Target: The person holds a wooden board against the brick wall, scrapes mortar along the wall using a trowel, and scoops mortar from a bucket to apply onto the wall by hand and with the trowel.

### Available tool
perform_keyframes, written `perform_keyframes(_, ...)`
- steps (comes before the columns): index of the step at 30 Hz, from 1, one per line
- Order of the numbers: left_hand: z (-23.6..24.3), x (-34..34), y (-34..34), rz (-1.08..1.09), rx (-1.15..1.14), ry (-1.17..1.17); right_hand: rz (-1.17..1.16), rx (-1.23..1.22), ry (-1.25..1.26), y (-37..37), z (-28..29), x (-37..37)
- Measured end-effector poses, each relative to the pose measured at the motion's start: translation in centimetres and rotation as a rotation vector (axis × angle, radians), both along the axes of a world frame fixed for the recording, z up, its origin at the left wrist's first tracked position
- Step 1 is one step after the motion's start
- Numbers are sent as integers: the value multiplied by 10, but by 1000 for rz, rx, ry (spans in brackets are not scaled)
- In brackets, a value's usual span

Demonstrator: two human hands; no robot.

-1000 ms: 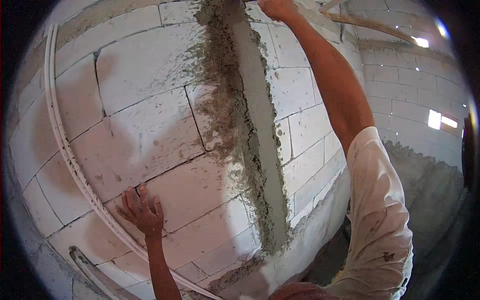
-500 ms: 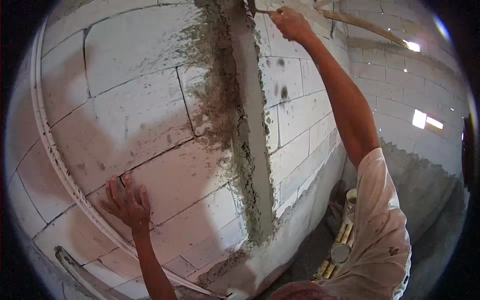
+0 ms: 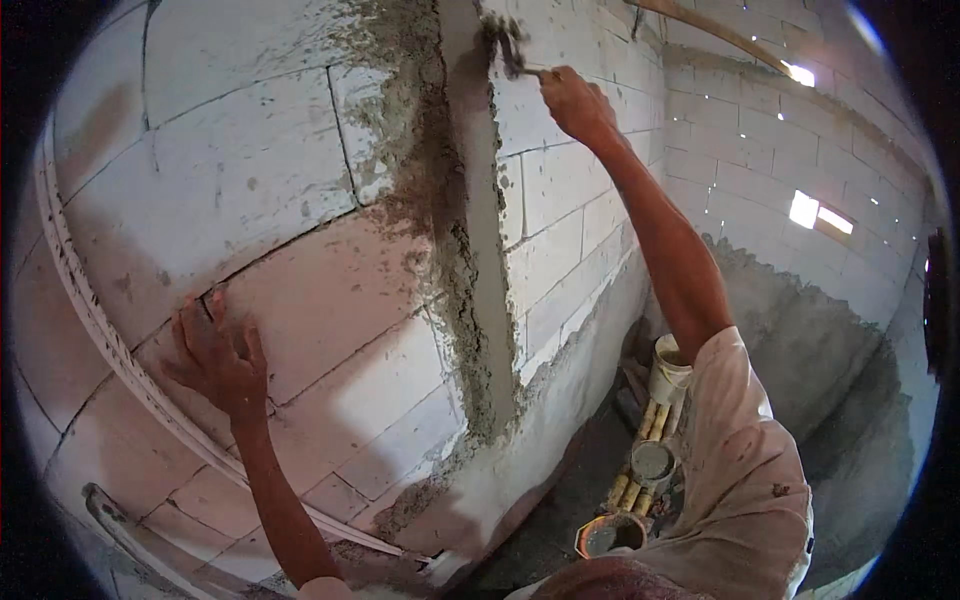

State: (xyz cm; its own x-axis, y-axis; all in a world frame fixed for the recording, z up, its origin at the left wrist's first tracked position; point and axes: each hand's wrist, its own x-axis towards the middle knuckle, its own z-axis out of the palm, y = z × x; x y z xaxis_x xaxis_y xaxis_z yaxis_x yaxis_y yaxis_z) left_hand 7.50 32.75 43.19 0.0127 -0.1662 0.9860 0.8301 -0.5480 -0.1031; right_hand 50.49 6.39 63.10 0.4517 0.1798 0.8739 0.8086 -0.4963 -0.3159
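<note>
Right hand: my right hand (image 3: 575, 103) grips a trowel (image 3: 508, 50) at the mortar strip's (image 3: 470, 250) top.
Left hand: my left hand (image 3: 215, 355) rests spread on the block wall (image 3: 250, 180).
Progress: I judge the strip mostly filled, edges rough.

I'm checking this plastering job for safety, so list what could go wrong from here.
1. The right hand works a trowel loaded with wet mortar high on the wall's mortar strip; lumps could drop toward the face or forearm.
2. The left hand leans flat on the block wall beside a white conduit; a slip might shift the person's balance.
3. Pipes and small containers crowd the floor below, a likely trip hazard.
</note>
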Motion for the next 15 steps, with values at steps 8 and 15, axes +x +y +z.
perform_keyframes(8,1,8,0,-32,33,11,-62,-39,-284,4,60,30)
perform_keyframes(15,3,3,1,-4,64,15,-46,-72,-454,17,-96,-11)
